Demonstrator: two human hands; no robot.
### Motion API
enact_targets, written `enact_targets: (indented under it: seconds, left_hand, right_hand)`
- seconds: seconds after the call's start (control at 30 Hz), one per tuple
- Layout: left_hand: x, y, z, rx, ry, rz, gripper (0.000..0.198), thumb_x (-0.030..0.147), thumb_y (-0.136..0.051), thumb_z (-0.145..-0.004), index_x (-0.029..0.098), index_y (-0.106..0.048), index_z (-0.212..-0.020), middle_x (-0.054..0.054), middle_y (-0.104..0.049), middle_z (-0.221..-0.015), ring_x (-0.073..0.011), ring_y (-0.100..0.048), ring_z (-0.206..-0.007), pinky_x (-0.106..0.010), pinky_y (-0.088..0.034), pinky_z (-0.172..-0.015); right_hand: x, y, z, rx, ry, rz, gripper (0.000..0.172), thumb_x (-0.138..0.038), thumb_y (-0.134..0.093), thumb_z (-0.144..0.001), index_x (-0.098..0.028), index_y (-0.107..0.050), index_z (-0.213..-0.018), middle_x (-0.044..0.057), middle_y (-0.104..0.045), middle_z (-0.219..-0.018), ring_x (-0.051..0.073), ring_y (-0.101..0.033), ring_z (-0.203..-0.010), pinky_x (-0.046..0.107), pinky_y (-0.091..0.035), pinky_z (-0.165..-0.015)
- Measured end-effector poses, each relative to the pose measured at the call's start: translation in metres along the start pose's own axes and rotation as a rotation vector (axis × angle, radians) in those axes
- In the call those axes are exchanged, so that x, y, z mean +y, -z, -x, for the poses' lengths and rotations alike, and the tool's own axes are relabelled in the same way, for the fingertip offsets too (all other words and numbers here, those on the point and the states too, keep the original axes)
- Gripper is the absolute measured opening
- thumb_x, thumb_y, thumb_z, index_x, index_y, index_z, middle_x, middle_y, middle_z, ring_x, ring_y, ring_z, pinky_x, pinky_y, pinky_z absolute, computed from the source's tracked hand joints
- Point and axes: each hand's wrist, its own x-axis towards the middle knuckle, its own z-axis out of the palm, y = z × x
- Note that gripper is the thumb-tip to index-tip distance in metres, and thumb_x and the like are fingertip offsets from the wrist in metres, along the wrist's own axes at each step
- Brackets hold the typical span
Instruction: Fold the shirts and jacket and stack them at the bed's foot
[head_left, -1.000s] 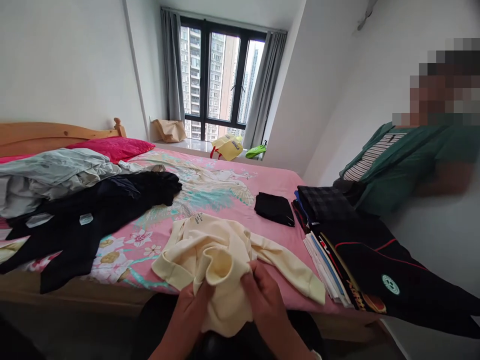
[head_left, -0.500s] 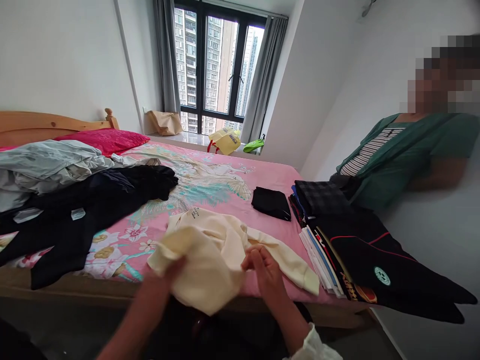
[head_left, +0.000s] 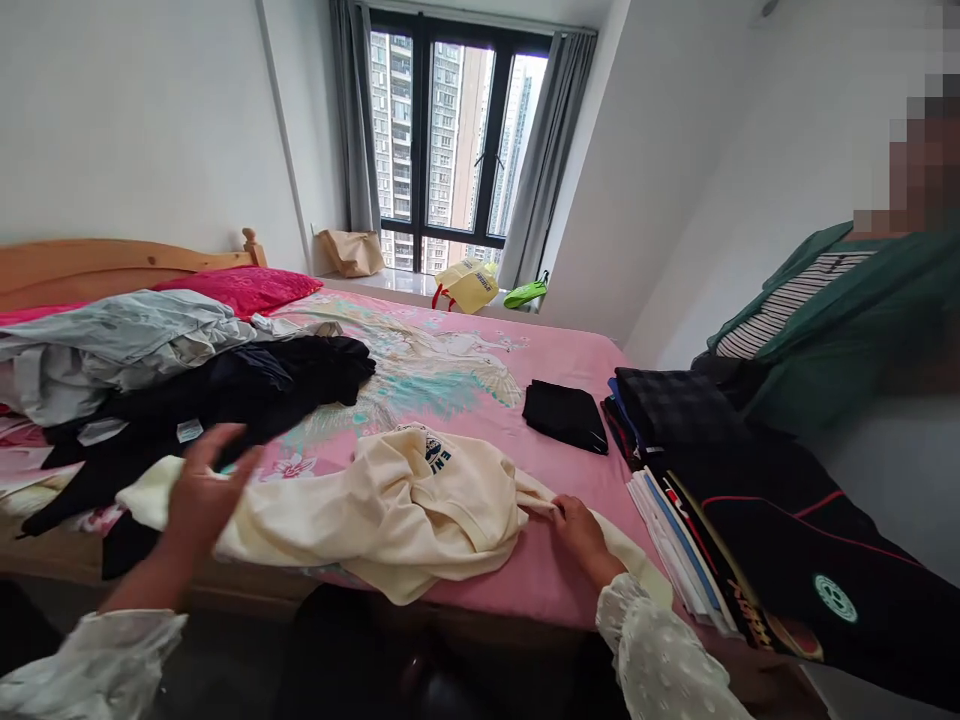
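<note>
A cream sweatshirt (head_left: pixel 390 505) with a dark print near its collar lies crumpled on the near edge of the pink flowered bed (head_left: pixel 465 375). My left hand (head_left: pixel 201 495) is out to the left over one cream sleeve, fingers spread and a little blurred, touching or just above the cloth. My right hand (head_left: pixel 579 528) rests on the other sleeve at the right, fingers pressed down and pinching the fabric. Both my wrists wear white lacy cuffs.
A heap of black and grey clothes (head_left: pixel 172 390) covers the bed's left side. A small folded black garment (head_left: pixel 564 415) and a stack of folded clothes (head_left: pixel 720 500) lie on the right. Another person in green (head_left: pixel 832 320) sits at the far right. Bags sit on the window sill (head_left: pixel 465 285).
My hands have moved apart from the bunched sweatshirt, the left swinging far out to the left, the right sliding right along a sleeve. The sweatshirt is now spread wider with its print showing.
</note>
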Motion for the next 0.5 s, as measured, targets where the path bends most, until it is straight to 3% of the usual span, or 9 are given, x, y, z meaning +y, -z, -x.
enact_targets:
  seconds: [0.03, 0.1, 0.2, 0.33, 0.4, 0.5]
  left_hand:
    - [0.002, -0.017, 0.011, -0.051, -0.081, 0.030, 0.057, 0.059, -0.044, -0.084, 0.014, -0.054, -0.117, -0.009, -0.055, -0.129, -0.0278, -0.045, -0.125, -0.042, -0.033, -0.108]
    - [0.012, -0.049, 0.033, -0.300, -0.287, 0.075, 0.049, 0.053, -0.053, -0.082, 0.018, -0.058, -0.116, -0.008, -0.054, -0.132, -0.0247, -0.046, -0.126, -0.038, -0.033, -0.109]
    - [0.033, -0.083, 0.057, -0.533, -0.442, -0.018, 0.051, 0.050, -0.059, -0.078, 0.024, -0.058, -0.122, -0.008, -0.053, -0.134, -0.0264, -0.045, -0.127, -0.041, -0.035, -0.107]
    - [0.040, -0.098, 0.069, -0.561, -0.420, -0.184, 0.056, 0.046, -0.065, -0.072, 0.025, -0.058, -0.124, -0.010, -0.051, -0.136, -0.0323, -0.043, -0.128, -0.050, -0.032, -0.105]
    - [0.035, -0.098, 0.072, -0.553, -0.409, -0.219, 0.041, 0.042, -0.060, -0.077, 0.026, -0.064, -0.115, -0.010, -0.053, -0.135, -0.0322, -0.043, -0.128, -0.052, -0.030, -0.106]
    - [0.024, -0.090, 0.076, -0.534, -0.394, -0.175, 0.027, 0.037, -0.050, -0.086, 0.025, -0.069, -0.100, -0.009, -0.058, -0.128, -0.0278, -0.046, -0.125, -0.047, -0.031, -0.106]
  right_hand:
    - [-0.006, 0.003, 0.001, 0.059, 0.008, -0.007, 0.021, -0.023, -0.044, -0.079, -0.015, -0.061, -0.088, 0.011, -0.062, -0.090, 0.022, -0.058, -0.086, 0.033, -0.043, -0.081]
    - [-0.025, 0.008, 0.004, 0.160, 0.062, -0.052, 0.025, -0.025, -0.042, -0.082, -0.016, -0.058, -0.099, 0.010, -0.061, -0.094, 0.020, -0.057, -0.083, 0.033, -0.045, -0.077]
    - [-0.061, 0.011, 0.015, 0.098, 0.219, -0.117, 0.022, -0.027, -0.043, -0.084, -0.018, -0.058, -0.097, 0.007, -0.061, -0.094, 0.018, -0.057, -0.078, 0.030, -0.045, -0.074]
    - [-0.084, 0.000, 0.025, -0.056, 0.305, -0.060, 0.018, -0.031, -0.056, -0.079, -0.018, -0.062, -0.090, 0.007, -0.064, -0.091, 0.020, -0.057, -0.086, 0.031, -0.043, -0.080]
    - [-0.080, -0.007, 0.023, -0.081, 0.219, -0.093, 0.017, -0.033, -0.055, -0.078, -0.018, -0.061, -0.080, 0.006, -0.064, -0.081, 0.019, -0.057, -0.077, 0.031, -0.042, -0.075]
    - [-0.066, -0.010, 0.016, -0.021, 0.006, -0.350, 0.030, -0.044, -0.049, -0.080, -0.017, -0.057, -0.071, 0.003, -0.061, -0.068, 0.016, -0.054, -0.064, 0.029, -0.043, -0.064]
